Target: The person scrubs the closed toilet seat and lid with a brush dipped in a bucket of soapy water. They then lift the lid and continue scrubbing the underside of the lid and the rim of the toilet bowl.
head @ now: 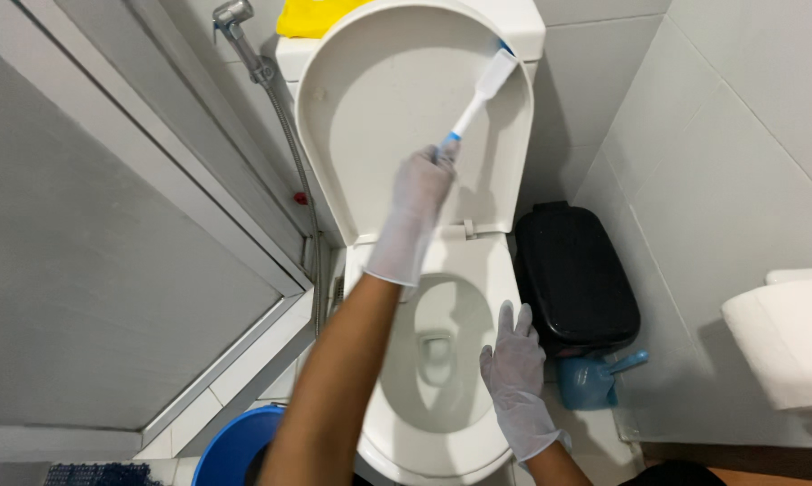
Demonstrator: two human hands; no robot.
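A white toilet stands in front of me with its lid [379, 99] raised against the tank. My left hand [421, 184], in a thin white glove, is shut on the blue-and-white handle of a toilet brush [487, 85]. The brush's white head presses on the upper right part of the lid's inner face. My right hand [514, 369], also gloved, rests flat with fingers spread on the right side of the seat [478, 270]. The bowl [433, 351] below is open, with water at the bottom.
A black bin [572, 274] stands right of the toilet, a blue brush holder [586, 378] in front of it. A sprayer hose [284, 108] hangs on the left by a glass partition [109, 270]. Also in view are a yellow cloth [311, 16] on the tank, a blue bucket [235, 445] and a paper roll [784, 342].
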